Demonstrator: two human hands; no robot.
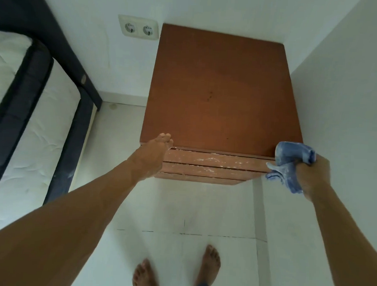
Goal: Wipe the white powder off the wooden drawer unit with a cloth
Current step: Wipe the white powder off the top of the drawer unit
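Head view: I saw the wooden drawer unit (220, 90) standing in a wall corner, its top plain brown. White powder (206, 160) streaked the drawer fronts on the unit's front face, just below the top edge. Right grip (311, 176) was clenched round a bunched blue cloth (290, 160), itself dusted white, at the unit's front right corner; touching the edge or just off it, I couldn't tell. Left grip (156, 154) was released, fingers straight, holding nothing, laid against the unit's front left corner. A double wall socket (138, 28) sat just left of the unit's back edge. A bed (32, 136) with a white mattress and dark frame lay well to the unit's left. Two bare feet (208, 267) stood on the white tiled floor (180, 207) in front of the unit.
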